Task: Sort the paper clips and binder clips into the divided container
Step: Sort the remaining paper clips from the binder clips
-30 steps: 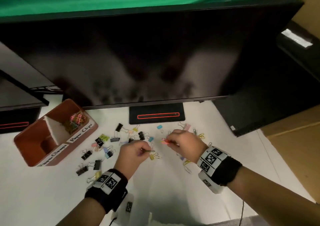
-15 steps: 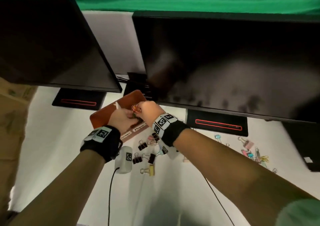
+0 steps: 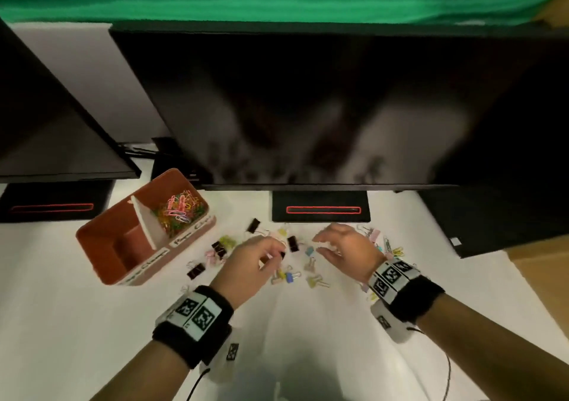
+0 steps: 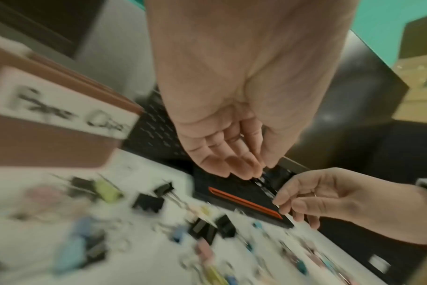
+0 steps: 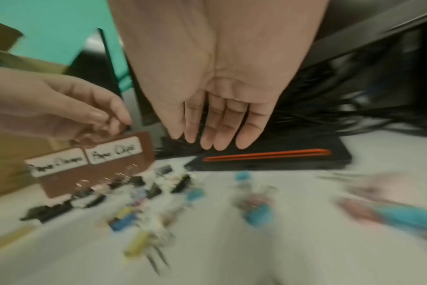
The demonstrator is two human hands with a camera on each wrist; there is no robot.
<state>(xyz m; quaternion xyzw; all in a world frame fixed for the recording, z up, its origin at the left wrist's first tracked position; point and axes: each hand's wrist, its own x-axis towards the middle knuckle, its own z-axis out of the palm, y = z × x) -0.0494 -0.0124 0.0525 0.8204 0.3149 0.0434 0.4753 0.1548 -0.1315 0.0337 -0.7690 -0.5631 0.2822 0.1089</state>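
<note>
A brown divided container point(image 3: 101, 240) stands at the left of the white table. Its far compartment, labelled for paper clips, holds a heap of coloured paper clips point(image 3: 180, 213). Black and coloured binder clips point(image 3: 289, 277) lie scattered beside it, with a few loose paper clips point(image 3: 388, 248) at the right. My left hand point(image 3: 275, 254) hovers over the pile. Its thumb and fingertips point(image 4: 252, 169) seem to pinch a small black binder clip point(image 3: 282, 254). My right hand point(image 3: 320, 245) hangs over the clips with straight fingers point(image 5: 219, 138) and holds nothing.
A large dark monitor point(image 3: 308, 108) overhangs the back of the table, its black stand point(image 3: 320, 210) just behind the clips. A second monitor point(image 3: 55, 123) and stand point(image 3: 52, 208) sit at the left, a black box point(image 3: 508, 216) at the right. Wrist cables trail toward me.
Half a second ago both hands were over the container, the right one holding paper clips. Now both are back over the pile, and the right hand is empty.
</note>
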